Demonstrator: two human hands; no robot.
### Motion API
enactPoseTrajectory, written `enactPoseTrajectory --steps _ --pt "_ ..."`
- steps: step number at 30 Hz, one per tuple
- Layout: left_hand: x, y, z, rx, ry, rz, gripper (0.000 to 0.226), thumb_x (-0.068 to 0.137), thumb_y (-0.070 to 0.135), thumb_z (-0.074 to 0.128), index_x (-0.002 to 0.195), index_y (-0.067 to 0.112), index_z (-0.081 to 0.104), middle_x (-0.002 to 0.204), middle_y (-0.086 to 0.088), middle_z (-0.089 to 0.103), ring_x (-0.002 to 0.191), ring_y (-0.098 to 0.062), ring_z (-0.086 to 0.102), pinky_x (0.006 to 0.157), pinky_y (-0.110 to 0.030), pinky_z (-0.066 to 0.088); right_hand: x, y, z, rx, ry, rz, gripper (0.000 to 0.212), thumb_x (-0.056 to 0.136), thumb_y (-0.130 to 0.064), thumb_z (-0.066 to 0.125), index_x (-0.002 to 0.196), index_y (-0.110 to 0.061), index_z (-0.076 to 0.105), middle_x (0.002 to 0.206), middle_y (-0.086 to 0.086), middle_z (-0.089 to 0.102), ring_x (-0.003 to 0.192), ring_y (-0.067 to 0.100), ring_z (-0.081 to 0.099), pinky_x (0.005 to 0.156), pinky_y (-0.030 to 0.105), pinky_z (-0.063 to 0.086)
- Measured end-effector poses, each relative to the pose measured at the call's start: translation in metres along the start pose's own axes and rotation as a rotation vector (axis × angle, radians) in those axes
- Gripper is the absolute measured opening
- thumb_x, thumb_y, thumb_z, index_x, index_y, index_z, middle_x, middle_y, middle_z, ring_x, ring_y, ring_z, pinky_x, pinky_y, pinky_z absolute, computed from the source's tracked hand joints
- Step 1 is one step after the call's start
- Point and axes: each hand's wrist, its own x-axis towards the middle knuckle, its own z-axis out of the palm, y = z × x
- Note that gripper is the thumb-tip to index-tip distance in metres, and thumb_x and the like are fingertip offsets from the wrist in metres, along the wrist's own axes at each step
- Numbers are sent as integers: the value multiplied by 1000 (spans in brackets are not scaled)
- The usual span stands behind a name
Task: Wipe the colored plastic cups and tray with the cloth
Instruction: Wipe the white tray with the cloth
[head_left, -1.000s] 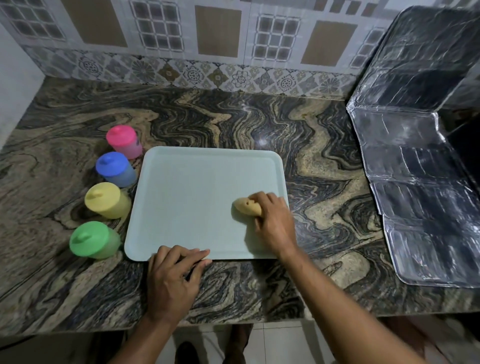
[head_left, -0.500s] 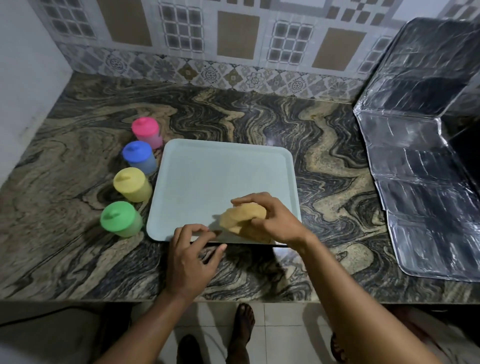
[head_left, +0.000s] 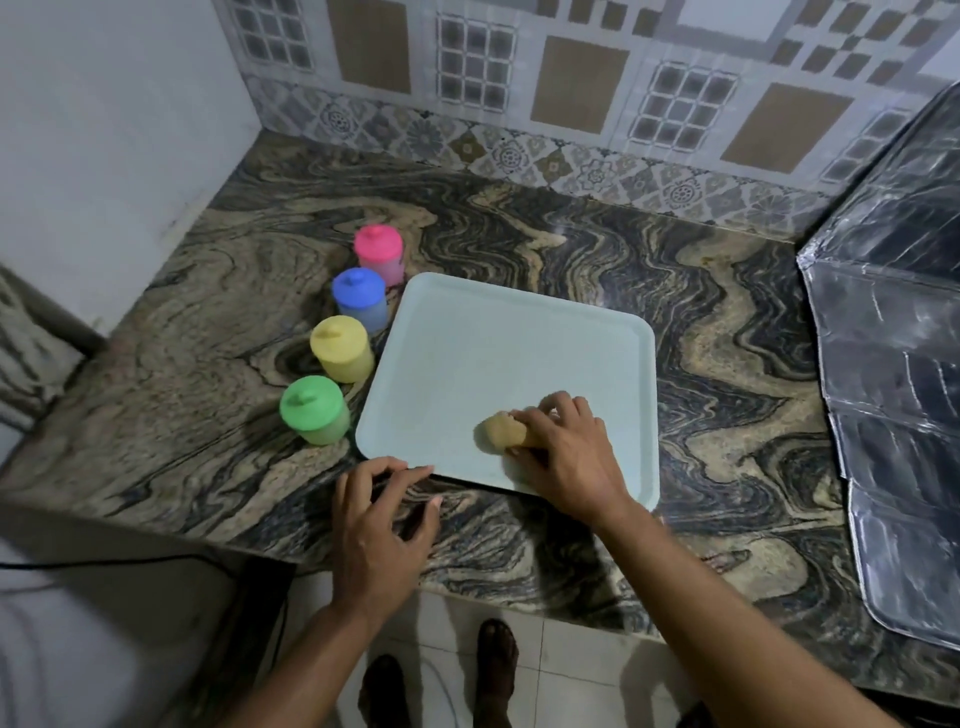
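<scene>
A pale green tray (head_left: 498, 358) lies flat on the marbled counter. My right hand (head_left: 566, 457) grips a bunched tan cloth (head_left: 500, 430) and presses it onto the tray's near part. My left hand (head_left: 382, 525) rests on the counter with spread fingers, its fingertips touching the tray's near left edge. Left of the tray stand four upside-down cups in a row: pink (head_left: 379, 253) farthest, then blue (head_left: 360, 299), yellow (head_left: 341, 348) and green (head_left: 313, 409) nearest.
A crinkled foil splash guard (head_left: 893, 395) stands along the right side of the counter. A tiled wall runs behind and a plain wall closes the left. The counter's front edge (head_left: 467, 582) is close below my hands, with my feet on the floor beneath.
My right hand lifted the cloth near the tray's front edge, then set it back down on the tray. My left hand stayed at the front edge. The camera view shifted left and back.
</scene>
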Motion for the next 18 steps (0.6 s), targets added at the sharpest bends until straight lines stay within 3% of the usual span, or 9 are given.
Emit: enactPoseTrajectory --steps 2,4,6,9,13,15,18 --pt "1 -1 1 -13 18 -54 30 91 33 73 119 22 77 121 -2 55 115 -28 55 97 -46 52 5 8 9 93 106 -17 25 96 -27 74 120 -19 68 111 1 57 101 35 58 76 43 45" --pt "1 -3 3 9 12 -61 28 93 33 73 119 23 77 123 -1 55 117 -27 56 98 -46 52 15 4 3 242 141 -56 34 99 -19 71 131 -19 63 114 5 63 102 35 58 77 42 44" --pt "-1 -3 4 37 -3 -18 26 95 30 74 119 22 77 124 0 58 118 -26 58 98 -44 53 30 -14 -7 296 144 -184 47 102 -24 65 147 -27 51 119 8 65 102 33 56 80 45 48" --pt "-1 -4 9 65 5 -16 22 97 29 72 116 19 77 124 -1 62 117 -27 60 97 -45 54 58 -51 -5 160 47 -452 43 106 -38 52 149 -33 52 116 6 59 99 32 53 78 49 47" --pt "-3 -5 13 117 7 -47 27 97 32 66 117 18 77 129 0 63 125 -26 58 100 -46 54 76 -74 14 -71 -147 -644 59 100 -54 45 159 -44 42 138 8 47 120 30 46 89 47 42" --pt "-4 -5 15 133 7 -57 29 96 32 64 119 19 76 127 1 63 123 -26 59 98 -47 54 78 -68 22 -50 -154 -698 54 106 -56 39 158 -43 45 139 10 46 121 30 47 92 47 41" --pt "-2 -5 18 159 15 -75 25 102 38 65 120 25 76 122 6 63 118 -26 61 93 -48 54 88 -60 30 -48 -86 -776 47 111 -55 38 153 -42 55 126 10 53 110 30 52 84 44 42"
